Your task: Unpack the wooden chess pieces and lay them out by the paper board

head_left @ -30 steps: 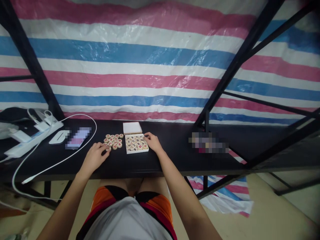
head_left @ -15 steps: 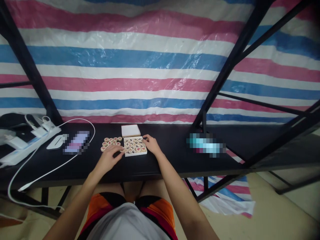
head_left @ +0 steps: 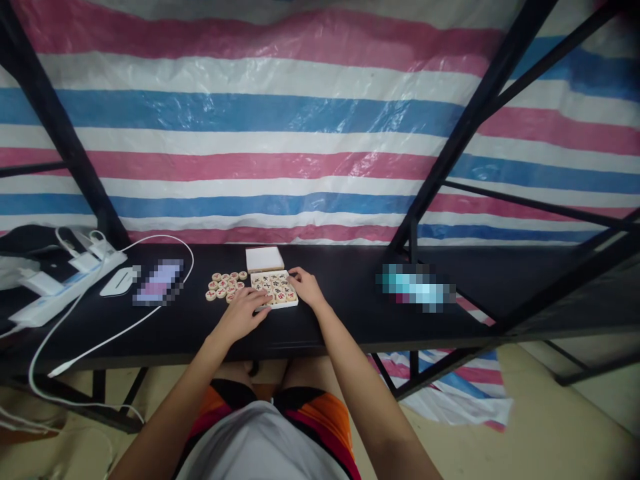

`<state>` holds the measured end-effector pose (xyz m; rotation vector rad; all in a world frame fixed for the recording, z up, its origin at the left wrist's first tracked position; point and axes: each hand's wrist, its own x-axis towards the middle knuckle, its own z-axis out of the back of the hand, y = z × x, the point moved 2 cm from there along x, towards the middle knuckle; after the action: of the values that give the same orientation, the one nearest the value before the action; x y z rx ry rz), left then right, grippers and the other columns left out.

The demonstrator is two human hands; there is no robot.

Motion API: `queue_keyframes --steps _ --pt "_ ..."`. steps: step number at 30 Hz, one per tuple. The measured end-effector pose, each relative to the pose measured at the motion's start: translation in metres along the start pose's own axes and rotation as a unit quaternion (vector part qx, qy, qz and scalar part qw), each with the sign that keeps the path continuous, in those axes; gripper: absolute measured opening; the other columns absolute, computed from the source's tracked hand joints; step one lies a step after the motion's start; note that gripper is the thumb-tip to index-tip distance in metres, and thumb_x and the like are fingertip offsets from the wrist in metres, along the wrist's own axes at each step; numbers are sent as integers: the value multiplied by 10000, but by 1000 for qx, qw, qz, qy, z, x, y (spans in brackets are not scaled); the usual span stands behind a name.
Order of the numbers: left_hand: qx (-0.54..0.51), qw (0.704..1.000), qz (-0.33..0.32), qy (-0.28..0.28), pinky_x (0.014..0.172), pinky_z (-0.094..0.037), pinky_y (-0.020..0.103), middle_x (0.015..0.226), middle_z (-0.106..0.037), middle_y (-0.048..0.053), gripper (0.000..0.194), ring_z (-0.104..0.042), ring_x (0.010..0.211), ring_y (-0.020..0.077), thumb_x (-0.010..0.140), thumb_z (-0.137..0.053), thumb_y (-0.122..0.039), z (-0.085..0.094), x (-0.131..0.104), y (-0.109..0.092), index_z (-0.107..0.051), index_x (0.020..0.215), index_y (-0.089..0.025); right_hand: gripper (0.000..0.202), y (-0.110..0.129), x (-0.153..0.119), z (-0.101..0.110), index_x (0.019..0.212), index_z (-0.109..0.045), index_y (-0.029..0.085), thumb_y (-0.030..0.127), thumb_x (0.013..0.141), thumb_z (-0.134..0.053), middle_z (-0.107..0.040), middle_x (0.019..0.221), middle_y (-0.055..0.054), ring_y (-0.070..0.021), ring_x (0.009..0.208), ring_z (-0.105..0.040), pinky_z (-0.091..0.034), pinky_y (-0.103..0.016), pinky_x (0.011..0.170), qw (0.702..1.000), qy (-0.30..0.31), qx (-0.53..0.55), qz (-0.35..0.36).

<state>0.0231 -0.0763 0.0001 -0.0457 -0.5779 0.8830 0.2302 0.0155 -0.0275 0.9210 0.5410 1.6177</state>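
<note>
A shallow white box on the black table holds rows of round Chinese chess pieces with black and red characters. My left hand is over the box's near left part, its fingers closed down on a Chinese chess piece there; the hand mostly hides that piece. At the right side of the box, my right hand grips the rim with bent fingers. Loose pieces with red characters lie in a group left of the box, partly behind my left hand.
Behind the box lies a white lid. Farther left are a blurred phone, a white flat device, a power strip and a white cable. A blurred turquoise packet sits at right, near a black metal post.
My left hand has moved right, from the gap beside the loose pieces to over the box. My right hand stays at the box's right side. The view has shifted slightly.
</note>
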Motion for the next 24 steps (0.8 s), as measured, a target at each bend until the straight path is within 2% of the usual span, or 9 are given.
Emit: queue_keyframes --steps 4,7,10,12,15,17,20,24 --pt "5 999 31 -43 974 -376 413 1118 -622 62 303 -517 1063 223 896 -460 -328 4 -1 3 -615 1142 -245 300 -1 0 1 1043 -604 223 305 771 -508 -610 664 30 -142 654 -561 -382 -245 652 1000 -3 -1 2" --pt "49 987 109 -112 914 -411 418 1015 -629 88 285 -535 1010 251 894 -443 -309 13 -8 18 -635 1080 -212 312 -1 -1 1 1055 -596 217 296 767 -507 -603 648 35 -141 645 -556 -383 -246 663 1000 -3 0 2" --pt "91 967 182 -155 870 -429 443 1048 -623 112 279 -525 1033 290 873 -458 -290 20 -15 30 -644 1059 -194 306 -1 0 1 1050 -596 214 300 771 -503 -590 623 40 -138 621 -542 -381 -245 655 1000 1 2 5" --pt "93 973 158 -140 905 -415 454 1114 -613 112 292 -512 1079 290 871 -465 -294 20 -15 27 -636 1090 -204 299 0 0 1 1043 -599 217 307 774 -503 -590 624 39 -136 612 -536 -379 -242 644 1000 3 1 4" --pt "66 995 40 -56 1012 -342 465 1227 -582 86 326 -470 1173 266 878 -477 -324 12 -8 12 -605 1164 -239 287 0 0 1 1032 -605 223 302 774 -507 -598 647 34 -134 625 -542 -378 -236 640 1000 0 -3 3" --pt "51 999 -8 -5 1052 -296 475 1270 -566 71 356 -443 1215 256 879 -485 -350 5 -4 3 -577 1209 -250 277 -1 0 0 1022 -609 223 296 776 -506 -595 638 35 -135 626 -543 -374 -233 629 1000 0 -8 5" --pt "36 998 -31 28 1072 -265 476 1259 -582 61 371 -448 1218 239 890 -475 -357 -2 -2 -3 -556 1236 -249 262 -1 0 0 1006 -614 225 297 780 -503 -592 627 35 -136 618 -542 -368 -230 611 1000 4 -11 8" --pt "24 998 -52 31 1063 -287 448 1245 -592 45 367 -454 1209 228 890 -477 -340 -3 -2 -5 -548 1241 -259 244 0 0 0 990 -618 232 297 784 -504 -596 632 34 -135 619 -543 -367 -231 612 1000 3 -12 10"
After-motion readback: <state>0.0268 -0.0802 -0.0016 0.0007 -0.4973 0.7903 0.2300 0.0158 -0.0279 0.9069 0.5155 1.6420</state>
